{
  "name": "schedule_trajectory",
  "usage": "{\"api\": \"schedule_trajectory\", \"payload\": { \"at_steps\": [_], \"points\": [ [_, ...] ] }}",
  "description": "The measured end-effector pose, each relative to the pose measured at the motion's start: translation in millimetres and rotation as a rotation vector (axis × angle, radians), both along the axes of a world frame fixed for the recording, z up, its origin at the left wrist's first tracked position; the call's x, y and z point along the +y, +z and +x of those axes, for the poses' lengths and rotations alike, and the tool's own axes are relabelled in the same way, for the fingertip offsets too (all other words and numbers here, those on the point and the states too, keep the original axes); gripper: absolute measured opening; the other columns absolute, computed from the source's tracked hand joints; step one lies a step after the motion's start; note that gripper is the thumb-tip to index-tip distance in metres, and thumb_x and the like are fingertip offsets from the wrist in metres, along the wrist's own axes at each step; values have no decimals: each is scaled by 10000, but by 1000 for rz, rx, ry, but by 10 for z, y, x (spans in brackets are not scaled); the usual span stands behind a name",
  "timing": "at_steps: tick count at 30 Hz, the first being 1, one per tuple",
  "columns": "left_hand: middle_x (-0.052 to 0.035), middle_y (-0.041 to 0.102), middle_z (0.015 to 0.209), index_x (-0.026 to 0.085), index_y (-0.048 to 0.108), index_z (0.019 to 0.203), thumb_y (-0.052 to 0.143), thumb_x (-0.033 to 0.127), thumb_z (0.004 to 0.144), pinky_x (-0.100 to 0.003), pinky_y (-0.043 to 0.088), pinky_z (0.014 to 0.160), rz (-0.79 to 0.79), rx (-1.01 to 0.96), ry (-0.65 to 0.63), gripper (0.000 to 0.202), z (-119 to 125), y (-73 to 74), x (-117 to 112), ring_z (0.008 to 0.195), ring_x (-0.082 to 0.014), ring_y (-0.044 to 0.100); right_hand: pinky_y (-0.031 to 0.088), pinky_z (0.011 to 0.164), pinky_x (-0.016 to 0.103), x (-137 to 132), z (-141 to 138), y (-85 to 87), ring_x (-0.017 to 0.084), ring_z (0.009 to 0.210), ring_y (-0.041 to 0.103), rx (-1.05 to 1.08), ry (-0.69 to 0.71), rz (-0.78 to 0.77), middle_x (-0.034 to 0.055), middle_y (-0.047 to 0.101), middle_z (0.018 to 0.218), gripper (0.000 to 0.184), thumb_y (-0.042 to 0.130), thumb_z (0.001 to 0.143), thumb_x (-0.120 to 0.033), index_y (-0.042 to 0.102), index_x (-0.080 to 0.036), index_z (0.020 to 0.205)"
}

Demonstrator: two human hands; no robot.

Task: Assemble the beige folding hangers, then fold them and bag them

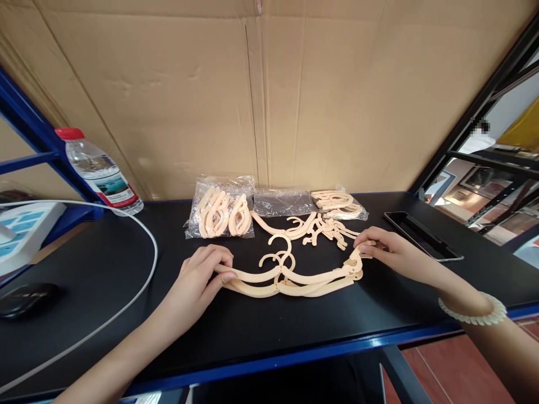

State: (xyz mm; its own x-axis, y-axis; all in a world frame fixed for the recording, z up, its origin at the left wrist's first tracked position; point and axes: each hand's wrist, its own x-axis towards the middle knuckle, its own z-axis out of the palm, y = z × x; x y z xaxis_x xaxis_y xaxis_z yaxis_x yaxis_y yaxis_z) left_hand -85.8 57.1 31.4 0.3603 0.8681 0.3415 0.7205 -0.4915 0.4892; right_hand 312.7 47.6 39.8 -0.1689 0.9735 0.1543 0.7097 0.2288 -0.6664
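Beige folding clothes hangers (311, 279), unfolded and lying one against another, spread across the black table in front of me. My left hand (206, 272) pinches their left end between thumb and fingers. At the opposite end, the fingers of my right hand (381, 245) are closed on a hanger's arm tip, partly hidden by the fingers. The curved hooks (280, 247) point away from me. Just behind lie another opened hanger (273, 229) and a heap of loose beige hanger parts (328, 227).
Clear bags of folded hangers (217, 213) and hanger pieces (337, 203) lie along the cardboard wall (189, 101). A water bottle (105, 177), white cable (155, 252) and black mouse (27, 297) are at left. A dark tablet (421, 235) lies at right.
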Motion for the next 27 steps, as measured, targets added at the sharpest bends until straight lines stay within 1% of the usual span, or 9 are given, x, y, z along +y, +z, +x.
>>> {"api": "schedule_trajectory", "payload": {
  "at_steps": [4,7,11,14,16,20,24,26,27],
  "points": [
    [-66,636,1092,232,566,798,487,394,906,-411,402,932,-64,81,-47,210,-5,-1,-13,1070,-258,561,454,733,357,8,10,-52,234,854,596,-84,31,48,70,659,908,289,519,897,-470,704,-248,873],
    [-72,636,1114,238,584,812,502,406,902,-419,392,990,-68,147,-71,207,-8,-1,-32,1152,-271,542,459,766,379,-11,6,-67,245,890,599,-97,50,60,84,652,938,279,503,904,-443,698,-245,878],
    [-89,633,1161,247,632,885,539,423,880,-434,396,1017,2,135,-93,199,-6,-8,-46,1133,-286,562,466,733,365,-34,71,-50,231,845,608,-106,29,64,77,659,936,293,456,921,-418,685,-241,879],
    [-91,625,1189,249,651,906,558,432,868,-433,431,991,49,111,-92,209,-1,9,-42,1084,-286,593,469,695,349,-31,169,22,226,821,611,-115,-35,105,68,675,938,284,459,914,-416,679,-238,894],
    [-84,610,1210,250,647,917,554,431,874,-433,437,995,65,109,-102,207,13,43,-40,1100,-280,588,470,685,348,-10,225,108,223,792,610,-114,-79,134,63,686,925,282,477,901,-431,679,-234,902],
    [-71,575,1246,255,629,936,534,396,898,-412,449,996,49,120,-186,174,97,165,-36,1134,-254,566,484,706,347,117,239,316,230,800,624,-36,-109,144,72,701,931,307,521,874,-476,670,-214,930],
    [-66,583,1208,247,624,925,509,332,912,-320,527,887,-15,94,-327,143,247,288,8,1098,-216,580,487,770,358,379,106,430,239,855,637,-3,-53,139,80,708,956,310,562,850,-477,672,-192,905],
    [-73,590,1186,240,623,934,510,323,911,-232,557,710,-53,54,-365,143,319,318,42,1073,-207,587,486,754,352,530,2,426,230,837,636,-34,8,140,77,708,937,294,567,847,-455,671,-185,896],
    [-76,596,1171,235,623,936,508,323,912,-193,541,610,-68,29,-372,147,347,323,58,1058,-204,592,485,740,344,600,-53,412,222,821,634,-56,47,145,71,706,916,273,568,848,-433,669,-184,891]
  ]
}}
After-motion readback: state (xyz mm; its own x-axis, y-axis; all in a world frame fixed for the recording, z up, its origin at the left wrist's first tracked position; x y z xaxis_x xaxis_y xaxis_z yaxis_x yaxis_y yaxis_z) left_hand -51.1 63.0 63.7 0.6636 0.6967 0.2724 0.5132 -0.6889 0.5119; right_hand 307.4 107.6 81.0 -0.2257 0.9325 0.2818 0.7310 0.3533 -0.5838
